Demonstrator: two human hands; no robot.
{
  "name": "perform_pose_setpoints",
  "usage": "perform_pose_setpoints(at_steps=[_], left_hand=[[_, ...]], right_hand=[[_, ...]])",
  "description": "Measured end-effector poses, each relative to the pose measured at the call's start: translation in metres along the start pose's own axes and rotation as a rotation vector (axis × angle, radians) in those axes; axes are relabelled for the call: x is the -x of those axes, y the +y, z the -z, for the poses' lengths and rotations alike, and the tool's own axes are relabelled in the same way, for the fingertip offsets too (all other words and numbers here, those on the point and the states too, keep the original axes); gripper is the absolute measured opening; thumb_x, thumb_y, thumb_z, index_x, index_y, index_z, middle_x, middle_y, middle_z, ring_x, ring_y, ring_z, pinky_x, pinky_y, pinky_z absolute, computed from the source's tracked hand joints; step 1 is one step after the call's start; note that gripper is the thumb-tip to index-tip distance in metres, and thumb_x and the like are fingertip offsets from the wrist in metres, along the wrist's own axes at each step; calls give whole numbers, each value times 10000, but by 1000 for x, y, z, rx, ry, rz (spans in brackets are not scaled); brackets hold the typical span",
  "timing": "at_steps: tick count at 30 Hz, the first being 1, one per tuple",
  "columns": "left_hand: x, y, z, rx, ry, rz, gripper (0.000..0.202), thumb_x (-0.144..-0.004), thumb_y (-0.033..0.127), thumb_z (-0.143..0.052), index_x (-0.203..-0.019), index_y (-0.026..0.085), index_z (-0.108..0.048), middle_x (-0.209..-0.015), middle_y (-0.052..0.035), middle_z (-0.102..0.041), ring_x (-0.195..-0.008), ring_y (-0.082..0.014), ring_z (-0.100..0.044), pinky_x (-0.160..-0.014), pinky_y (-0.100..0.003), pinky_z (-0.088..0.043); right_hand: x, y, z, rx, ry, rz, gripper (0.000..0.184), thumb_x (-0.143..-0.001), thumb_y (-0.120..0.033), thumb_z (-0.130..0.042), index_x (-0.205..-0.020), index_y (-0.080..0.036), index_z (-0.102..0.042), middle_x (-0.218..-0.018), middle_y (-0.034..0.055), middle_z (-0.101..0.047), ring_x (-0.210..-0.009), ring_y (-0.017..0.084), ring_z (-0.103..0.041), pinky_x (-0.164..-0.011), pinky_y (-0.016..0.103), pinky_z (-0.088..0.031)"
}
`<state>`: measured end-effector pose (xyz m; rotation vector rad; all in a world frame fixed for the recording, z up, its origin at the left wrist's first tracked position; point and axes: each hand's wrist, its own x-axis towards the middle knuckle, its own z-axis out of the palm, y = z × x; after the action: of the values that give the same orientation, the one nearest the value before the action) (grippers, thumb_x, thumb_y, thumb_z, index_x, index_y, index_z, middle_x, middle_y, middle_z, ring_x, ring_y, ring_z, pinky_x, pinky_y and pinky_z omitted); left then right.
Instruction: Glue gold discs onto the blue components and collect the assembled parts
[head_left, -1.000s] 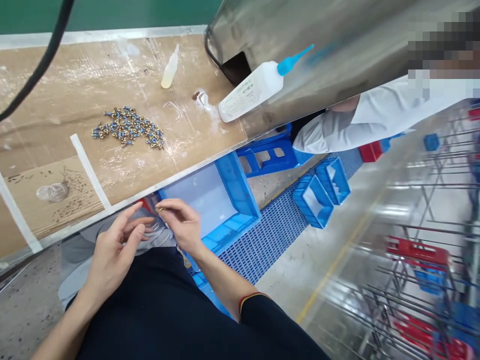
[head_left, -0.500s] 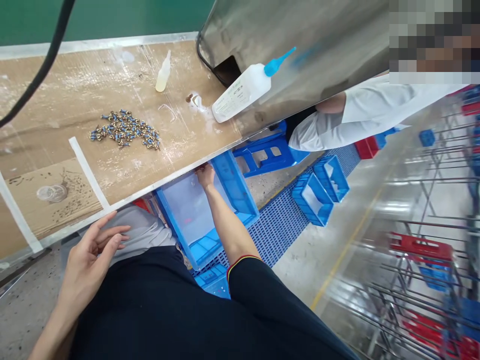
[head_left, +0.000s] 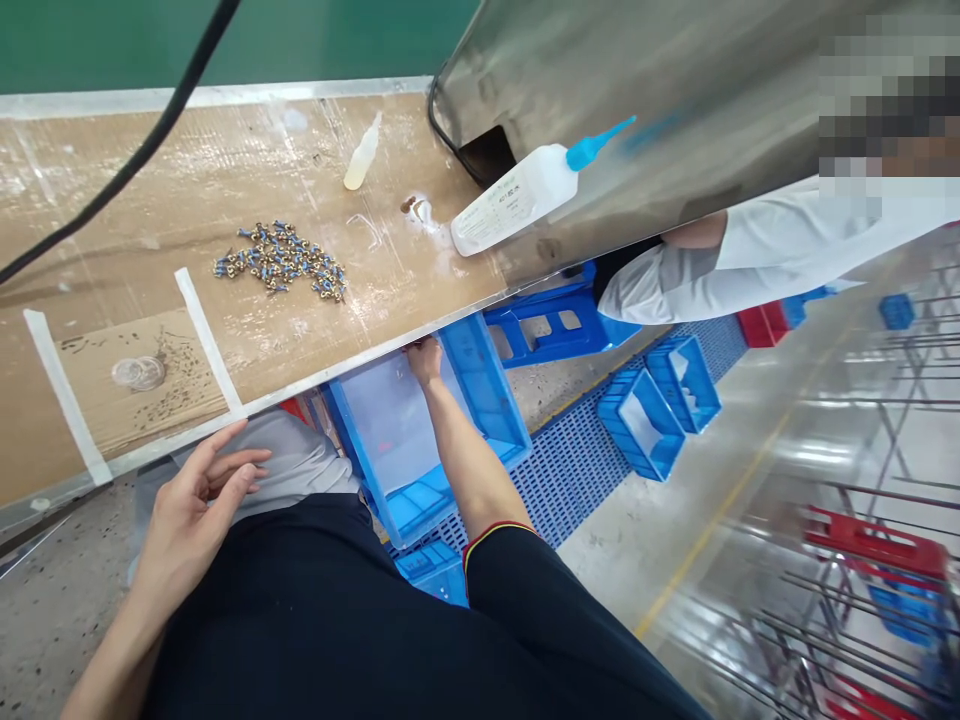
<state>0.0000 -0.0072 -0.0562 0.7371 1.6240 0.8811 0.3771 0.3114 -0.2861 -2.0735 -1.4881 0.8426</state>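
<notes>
Two grips in view: my right grip sits over a blue plastic crate at the worktop edge, fingertips hidden, so apart or together I cannot tell. Blue-sleeved eye bolts lie up-left, nearer it than my open left grip.

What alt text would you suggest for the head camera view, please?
The person's right hand reaches over a blue plastic bin under the edge of the workbench, while the open left hand hovers beside a grey cloth. Small blue-and-brass fittings lie heaped on the bench.
</notes>
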Motion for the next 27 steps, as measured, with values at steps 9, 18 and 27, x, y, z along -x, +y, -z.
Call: perform_pose_setpoints(at_steps=[9, 18, 27], left_hand=[[0, -8, 5, 17, 6, 15, 737, -1065, 717, -784, -1668, 312, -653, -1347, -86, -891, -1166, -311, -882, -999, -436, -761], [10, -10, 23, -3, 1, -51, 636, -1074, 707, -776, -1584, 330, -727, -1355, -80, -890, -1167, -319, -888, -997, -430, -762], [39, -40, 60, 195, 250, 15, 650, -1037, 689, -837, -1547, 291, -777, -1337, -108, -893, -1158, -335, -887, -1018, -461, -776]], right_hand=[[98, -69, 51, -288, 406, 219, 572, -1218, -684, -305, -962, -274, -612, -694, -68, -503, -600, 173, -521, -636, 313, -490], [130, -242, 35, -51, -153, 881, 189, -1156, -329, -630, -1127, -271, -809, -1165, 65, -820, -1089, 249, -749, -995, 413, -603], [121, -259, 20, 360, -185, 1000, 247, -1136, -270, -615, -1101, -257, -859, -1096, 98, -727, -1097, 300, -680, -996, 438, -578]])
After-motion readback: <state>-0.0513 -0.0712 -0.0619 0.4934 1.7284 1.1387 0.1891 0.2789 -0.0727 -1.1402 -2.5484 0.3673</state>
